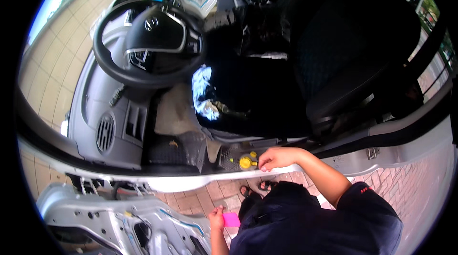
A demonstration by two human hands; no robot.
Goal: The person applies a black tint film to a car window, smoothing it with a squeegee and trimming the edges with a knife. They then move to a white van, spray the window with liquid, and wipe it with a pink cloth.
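My left hand [216, 218], low in the head view beside the door, is closed on the edge of a flat bright pink piece [232, 219]; whether it is cloth or card I cannot make out. My right hand [276, 158] reaches over the door sill with its fingers curled together. Right at its fingertips is a round yellow cap-like piece [245, 162] with a short tab, low in the footwell by the sill. A smaller yellow piece [253, 154] lies just beyond it. Whether my fingers grip the tab is too small to tell.
The black steering wheel [150, 43] and grey dashboard [98, 93] are at the left. A dark seat [334, 64] fills the right. A pale blue crumpled cloth [202, 88] lies on the dark cushion. The opened door, its inner panel stripped [129, 221], stands at lower left.
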